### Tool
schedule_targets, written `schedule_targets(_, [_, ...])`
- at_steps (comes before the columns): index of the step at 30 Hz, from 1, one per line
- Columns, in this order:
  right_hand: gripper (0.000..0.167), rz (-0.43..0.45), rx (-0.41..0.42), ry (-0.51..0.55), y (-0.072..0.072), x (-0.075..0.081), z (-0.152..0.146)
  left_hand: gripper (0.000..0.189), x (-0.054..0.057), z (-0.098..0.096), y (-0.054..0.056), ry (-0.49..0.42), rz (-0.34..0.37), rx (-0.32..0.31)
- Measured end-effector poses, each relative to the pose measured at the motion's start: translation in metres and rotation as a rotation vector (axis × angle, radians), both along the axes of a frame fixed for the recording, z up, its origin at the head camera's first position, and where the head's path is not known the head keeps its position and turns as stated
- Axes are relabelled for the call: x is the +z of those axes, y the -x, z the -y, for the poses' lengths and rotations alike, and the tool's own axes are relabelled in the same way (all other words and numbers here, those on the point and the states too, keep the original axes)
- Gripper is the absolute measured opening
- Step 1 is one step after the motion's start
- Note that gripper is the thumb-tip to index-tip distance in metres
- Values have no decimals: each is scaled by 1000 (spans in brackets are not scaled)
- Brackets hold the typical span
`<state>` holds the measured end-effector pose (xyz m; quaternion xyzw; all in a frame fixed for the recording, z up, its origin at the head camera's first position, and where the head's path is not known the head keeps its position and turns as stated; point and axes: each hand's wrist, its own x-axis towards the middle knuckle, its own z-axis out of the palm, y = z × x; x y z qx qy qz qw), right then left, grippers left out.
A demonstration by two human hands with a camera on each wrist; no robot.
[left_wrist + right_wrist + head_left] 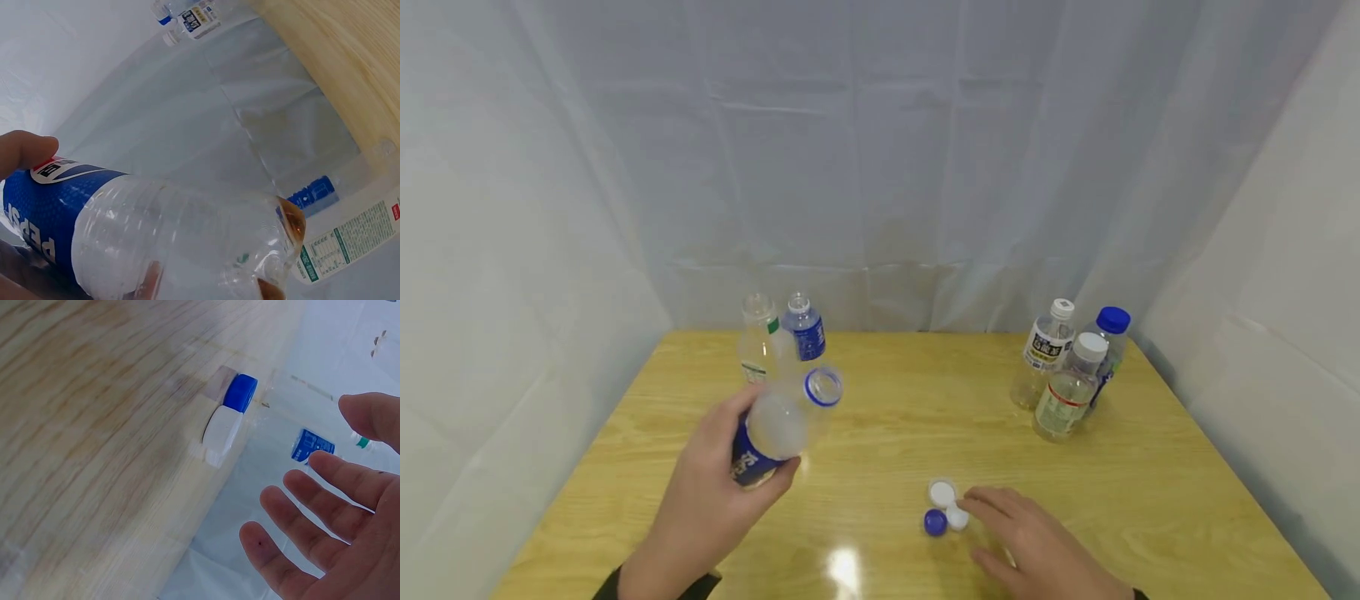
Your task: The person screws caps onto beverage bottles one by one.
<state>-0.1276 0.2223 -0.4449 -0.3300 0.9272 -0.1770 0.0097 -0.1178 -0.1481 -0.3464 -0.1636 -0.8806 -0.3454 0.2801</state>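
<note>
My left hand [718, 475] grips a clear plastic bottle [169, 231] with a blue Pepsi label [62, 212], holding it tilted. Its clear far end points away from the hand, with amber patches inside. A clear round shape with a blue ring [813, 397] shows just beyond that bottle in the head view, where motion blurs it. My right hand [1030, 542] has its fingers extended and apart, holding nothing. Close by its fingertips lie two white caps [942, 492] and a blue cap [936, 522], grouped on the table.
Behind the left hand stand a capless clear bottle with a green-banded label [756, 342] and a capless blue-labelled bottle [807, 333]. Three capped bottles [1060, 408] are clustered at the right of the wooden table [887, 400]. Pale sheeting [880, 167] hangs around the back and sides.
</note>
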Motion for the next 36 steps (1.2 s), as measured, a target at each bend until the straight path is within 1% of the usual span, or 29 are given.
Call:
schedule_targets(4, [48,-21,5,-17,1,0,2,84,-6,-6,-5,56,10,-38])
schedule_targets(9, [48,-78,22,-12,3,-4,4,87,-15,-12,-7,130,-19,-67])
schedule_targets(12, [48,-93,40,3,3,-5,5,87,-19,-14,-8,158,-28,-78])
schedule_targets(15, [48,-65,53,3,5,-4,7,85,-24,-15,-10,181,-25,-92])
schedule_targets(17, [48,-28,53,-7,5,-2,9,84,-26,-17,-10,197,-14,-99])
schedule_targets(19, [49,7,49,-21,6,0,12,84,-29,-18,-11,213,-2,-98])
schedule_targets(21, [49,28,49,-33,7,3,14,83,-32,-19,-11,224,12,-93])
schedule_targets(24, [49,47,52,-51,8,7,18,82,-35,-20,-11,238,12,-85])
schedule_targets(30, [51,49,71,-67,13,8,24,82,-40,-20,-10,259,12,-70])
schedule_targets(33, [49,37,88,-86,16,6,28,82,-42,-20,-9,256,25,-62])
schedule_targets(36, [44,10,121,-108,19,2,34,81,-43,-20,-9,250,51,-50])
